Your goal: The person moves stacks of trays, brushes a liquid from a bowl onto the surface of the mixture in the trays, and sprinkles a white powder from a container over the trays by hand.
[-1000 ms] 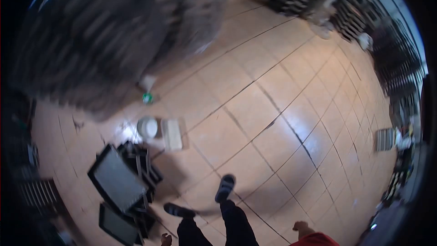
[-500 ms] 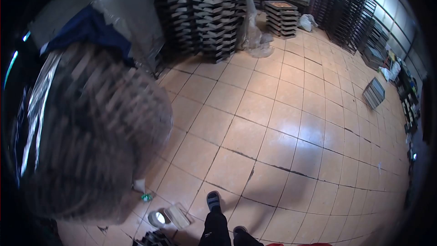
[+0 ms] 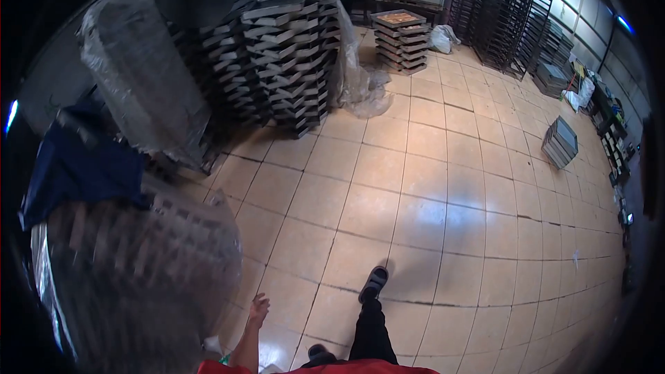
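Fingers of the left hand (image 3: pixel 258 307) spread loosely and hold nothing, just beside a plastic-wrapped stack of trays (image 3: pixel 138 270) at lower left on the tiled floor (image 3: pixel 443 201). Right hand is out of view. One sandalled foot (image 3: pixel 373 284) steps forward.

One camera only, worn on the person's head, looking forward and down through a very wide fisheye lens, so the picture sits in a dark round border and straight lines bow. The tiled floor (image 3: pixel 443 187) fills the middle and right of the frame. Closest to the lens, at the bottom edge, are the person's own left hand (image 3: pixel 258 308) and a sandalled foot (image 3: pixel 374 284). A blurred wrapped stack (image 3: pixel 138 270) stands very near at lower left. The far wall with racks (image 3: pixel 495 14) curves along the top right, well away.
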Action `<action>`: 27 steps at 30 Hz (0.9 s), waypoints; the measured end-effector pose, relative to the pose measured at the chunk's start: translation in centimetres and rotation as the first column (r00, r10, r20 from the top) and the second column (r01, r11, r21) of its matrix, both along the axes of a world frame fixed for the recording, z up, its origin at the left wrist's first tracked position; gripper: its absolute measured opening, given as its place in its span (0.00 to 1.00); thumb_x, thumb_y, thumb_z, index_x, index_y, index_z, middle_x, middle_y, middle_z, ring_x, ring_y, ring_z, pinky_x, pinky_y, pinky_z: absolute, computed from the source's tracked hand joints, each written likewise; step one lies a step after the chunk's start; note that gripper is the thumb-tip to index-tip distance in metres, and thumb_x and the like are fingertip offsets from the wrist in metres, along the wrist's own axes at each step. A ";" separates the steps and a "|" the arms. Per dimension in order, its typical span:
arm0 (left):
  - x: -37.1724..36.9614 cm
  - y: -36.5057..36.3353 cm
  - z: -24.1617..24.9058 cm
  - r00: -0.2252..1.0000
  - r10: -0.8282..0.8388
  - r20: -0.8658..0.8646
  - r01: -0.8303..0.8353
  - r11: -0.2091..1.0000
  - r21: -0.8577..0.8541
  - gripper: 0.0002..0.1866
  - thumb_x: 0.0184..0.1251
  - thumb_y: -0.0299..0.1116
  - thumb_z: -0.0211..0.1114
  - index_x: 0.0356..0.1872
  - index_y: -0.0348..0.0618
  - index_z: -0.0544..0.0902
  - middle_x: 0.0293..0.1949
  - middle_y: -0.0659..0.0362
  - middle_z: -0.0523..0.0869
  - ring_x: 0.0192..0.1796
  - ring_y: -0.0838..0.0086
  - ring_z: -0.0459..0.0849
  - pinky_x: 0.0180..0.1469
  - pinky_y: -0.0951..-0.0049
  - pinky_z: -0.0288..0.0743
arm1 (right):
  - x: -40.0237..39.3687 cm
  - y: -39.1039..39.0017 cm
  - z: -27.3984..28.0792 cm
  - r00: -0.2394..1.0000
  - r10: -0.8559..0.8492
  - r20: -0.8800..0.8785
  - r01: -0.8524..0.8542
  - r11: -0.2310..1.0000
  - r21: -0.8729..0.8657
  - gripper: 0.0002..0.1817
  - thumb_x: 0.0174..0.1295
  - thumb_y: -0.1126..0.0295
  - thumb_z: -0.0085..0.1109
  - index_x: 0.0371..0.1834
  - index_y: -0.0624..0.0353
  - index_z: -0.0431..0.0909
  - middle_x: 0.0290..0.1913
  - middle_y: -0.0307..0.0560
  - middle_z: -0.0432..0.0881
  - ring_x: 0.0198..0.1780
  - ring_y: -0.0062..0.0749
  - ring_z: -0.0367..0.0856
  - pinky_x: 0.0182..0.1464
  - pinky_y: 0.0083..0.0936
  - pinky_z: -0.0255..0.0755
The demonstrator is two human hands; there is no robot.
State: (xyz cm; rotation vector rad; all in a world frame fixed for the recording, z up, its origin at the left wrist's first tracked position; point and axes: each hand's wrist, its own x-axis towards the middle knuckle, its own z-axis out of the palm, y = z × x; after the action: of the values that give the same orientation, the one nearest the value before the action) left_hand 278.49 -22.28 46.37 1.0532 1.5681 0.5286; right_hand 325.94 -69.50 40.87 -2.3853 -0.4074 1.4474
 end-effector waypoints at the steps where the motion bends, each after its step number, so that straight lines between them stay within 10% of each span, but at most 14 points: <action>1: 4.4 2.4 1.2 0.998 -0.008 0.063 0.004 0.998 0.058 0.24 0.65 0.33 0.67 0.63 0.52 0.75 0.36 0.60 0.85 0.36 0.77 0.83 0.34 0.77 0.76 | 1.5 0.5 -0.6 0.999 -0.011 -0.032 0.010 0.999 -0.039 0.32 0.64 0.45 0.55 0.64 0.57 0.77 0.62 0.56 0.80 0.66 0.52 0.76 0.65 0.48 0.71; 9: 27.9 15.4 3.0 0.802 -0.543 -0.248 0.522 0.840 -0.150 0.24 0.68 0.38 0.64 0.65 0.50 0.77 0.45 0.55 0.89 0.45 0.73 0.86 0.43 0.70 0.81 | 26.3 16.1 0.2 0.952 0.264 0.154 -0.265 0.964 -0.014 0.32 0.65 0.45 0.54 0.63 0.60 0.76 0.61 0.60 0.81 0.65 0.55 0.76 0.64 0.48 0.71; 11: 31.3 17.4 3.5 0.865 -0.460 -0.200 0.413 0.880 -0.235 0.25 0.68 0.37 0.65 0.65 0.49 0.76 0.45 0.54 0.88 0.46 0.72 0.87 0.44 0.68 0.82 | 36.8 27.7 4.1 0.963 -0.005 0.269 -0.056 0.975 0.217 0.30 0.65 0.50 0.56 0.62 0.63 0.75 0.54 0.67 0.83 0.58 0.61 0.80 0.61 0.48 0.74; 15: 37.3 20.4 3.3 0.942 -0.270 -0.201 0.176 0.904 -0.389 0.25 0.66 0.36 0.66 0.65 0.47 0.76 0.44 0.54 0.87 0.47 0.69 0.87 0.43 0.64 0.84 | 53.5 48.9 12.5 0.935 -0.231 0.269 0.023 0.798 0.603 0.24 0.66 0.62 0.59 0.64 0.59 0.76 0.45 0.55 0.87 0.47 0.39 0.87 0.50 0.32 0.79; 21: 46.3 30.8 0.2 0.868 -0.431 -0.246 0.195 0.752 -0.630 0.15 0.65 0.36 0.64 0.50 0.45 0.78 0.35 0.57 0.84 0.37 0.70 0.83 0.37 0.65 0.80 | 68.7 67.6 13.6 0.932 -0.003 0.363 -0.177 0.869 0.462 0.23 0.66 0.62 0.60 0.63 0.56 0.77 0.47 0.54 0.88 0.49 0.40 0.88 0.49 0.35 0.80; 27: 69.8 59.5 -1.3 0.676 -0.712 -0.191 0.583 0.675 -0.452 0.08 0.62 0.37 0.61 0.33 0.44 0.82 0.25 0.60 0.80 0.26 0.72 0.78 0.30 0.66 0.75 | 75.3 69.2 9.2 0.949 -0.061 0.308 -0.014 0.972 0.236 0.24 0.64 0.57 0.63 0.62 0.51 0.79 0.48 0.58 0.87 0.52 0.48 0.86 0.55 0.37 0.78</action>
State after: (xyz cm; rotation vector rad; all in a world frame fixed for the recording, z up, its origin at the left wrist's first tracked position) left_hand 348.25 37.21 45.06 1.3774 1.3664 -0.4729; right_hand 401.24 -0.34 50.04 -2.4129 -0.5893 0.9453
